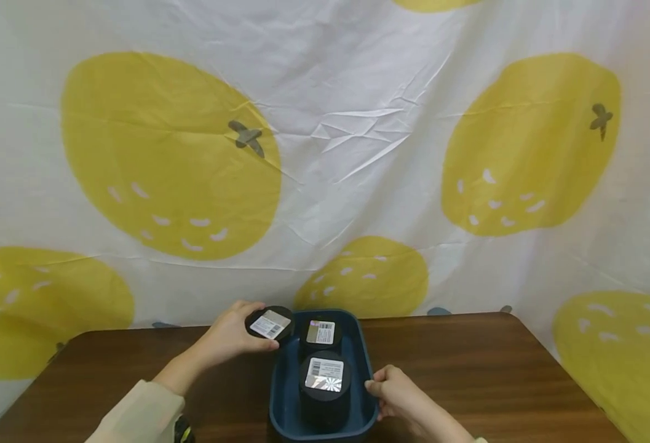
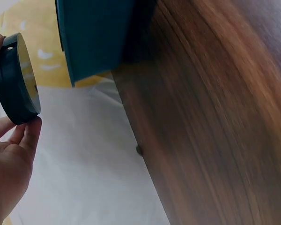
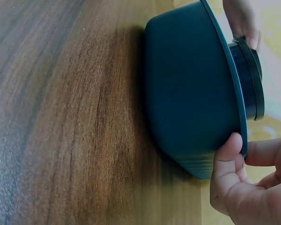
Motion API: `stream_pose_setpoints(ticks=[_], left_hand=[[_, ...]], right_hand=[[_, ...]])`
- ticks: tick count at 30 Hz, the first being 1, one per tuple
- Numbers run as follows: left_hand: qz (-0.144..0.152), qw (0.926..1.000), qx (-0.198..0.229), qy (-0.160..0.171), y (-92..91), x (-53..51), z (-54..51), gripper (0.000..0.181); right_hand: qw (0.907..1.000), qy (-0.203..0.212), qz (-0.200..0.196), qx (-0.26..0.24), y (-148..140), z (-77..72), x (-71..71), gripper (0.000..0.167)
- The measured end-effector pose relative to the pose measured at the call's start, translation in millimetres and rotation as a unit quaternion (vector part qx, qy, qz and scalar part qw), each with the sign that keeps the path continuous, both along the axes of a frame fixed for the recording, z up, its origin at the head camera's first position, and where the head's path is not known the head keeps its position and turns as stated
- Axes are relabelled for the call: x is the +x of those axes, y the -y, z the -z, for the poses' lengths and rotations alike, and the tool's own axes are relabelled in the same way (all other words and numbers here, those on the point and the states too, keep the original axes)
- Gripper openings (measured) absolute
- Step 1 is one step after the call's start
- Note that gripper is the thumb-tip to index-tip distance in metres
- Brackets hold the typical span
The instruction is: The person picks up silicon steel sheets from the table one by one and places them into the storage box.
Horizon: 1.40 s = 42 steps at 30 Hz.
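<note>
In the head view a dark blue rectangular tub (image 1: 364,344) stands on the table. Inside it are two black round containers, a rear one (image 1: 321,332) and a taller-looking front one (image 1: 325,406), each with a white label on top. Left of the tub's far end, my left hand (image 1: 235,331) grips a flat black round disc (image 1: 270,323) by its edge, label upward. The left wrist view shows the disc's (image 2: 9,79) thick rim and glossy underside, raised above the table. My right hand (image 1: 399,394) pinches the tub's right rim, thumb and fingers on either side in the right wrist view.
The brown wooden table (image 1: 468,363) has rounded far corners. Right behind it hangs a white cloth (image 1: 352,184) with big yellow fruit prints. A small dark item with a yellow-green mark (image 1: 183,429) is partly visible by the left sleeve.
</note>
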<state>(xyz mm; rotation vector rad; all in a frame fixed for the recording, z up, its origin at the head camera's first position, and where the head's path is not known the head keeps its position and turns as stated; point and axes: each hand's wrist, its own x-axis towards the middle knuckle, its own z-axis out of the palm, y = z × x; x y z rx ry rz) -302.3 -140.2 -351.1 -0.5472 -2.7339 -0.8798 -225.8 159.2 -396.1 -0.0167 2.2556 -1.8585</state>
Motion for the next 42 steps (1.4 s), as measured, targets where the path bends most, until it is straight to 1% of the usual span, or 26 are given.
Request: stream_pose_setpoints(ticks=[4, 9, 13, 17, 21, 25, 30, 33, 36, 39, 42], left_hand=[[0.000, 0.9999, 0.009, -0.005, -9.6, -4.4, 4.3, 0.083], [0.006, 0.9997, 0.020, -0.008, -26.8, -7.4, 7.6, 0.084], [0.006, 0.9995, 0.032, -0.003, -40.2, -10.9, 9.0, 0.085], [0.004, 0.9991, 0.041, 0.003, -49.6, -15.9, 12.5, 0.085], [0.002, 0.9992, 0.041, 0.004, -56.5, -20.2, 17.6, 0.084], [0.009, 0.9992, 0.038, 0.012, -64.5, -24.8, 21.7, 0.086], [0.020, 0.9992, 0.020, 0.029, -73.2, -28.8, 28.6, 0.088], [0.023, 0.9993, 0.010, 0.028, -77.2, -29.8, 32.0, 0.087], [0.028, 0.9991, 0.011, 0.029, -81.1, -30.0, 32.0, 0.087], [0.032, 0.9988, 0.011, 0.037, -84.6, -30.2, 30.1, 0.088], [0.028, 0.9986, 0.008, 0.045, -86.3, -30.4, 29.4, 0.089]], right_hand=[[1.0000, -0.003, -0.004, 0.001, 2.3, -1.3, -1.0, 0.012], [0.9999, -0.005, -0.010, 0.007, 3.4, -2.7, -0.8, 0.012], [0.9998, -0.008, -0.005, 0.018, 5.3, -3.3, -1.8, 0.012], [0.9995, -0.010, 0.002, 0.029, 8.4, -4.5, -2.9, 0.013], [0.9995, -0.008, 0.002, 0.031, 9.7, -4.5, -2.2, 0.014], [0.9996, -0.002, 0.005, 0.029, 7.6, -3.4, -0.3, 0.012], [0.9995, 0.013, 0.012, 0.027, 3.6, 0.0, 2.2, 0.012], [0.9996, 0.011, 0.012, 0.023, 2.1, 1.9, 2.3, 0.013], [0.9997, 0.005, 0.014, 0.020, 1.4, 2.4, 1.8, 0.014], [0.9997, 0.004, 0.014, 0.020, 0.9, 1.7, 1.2, 0.013], [0.9998, 0.003, 0.011, 0.017, 0.5, 0.5, 1.6, 0.013]])
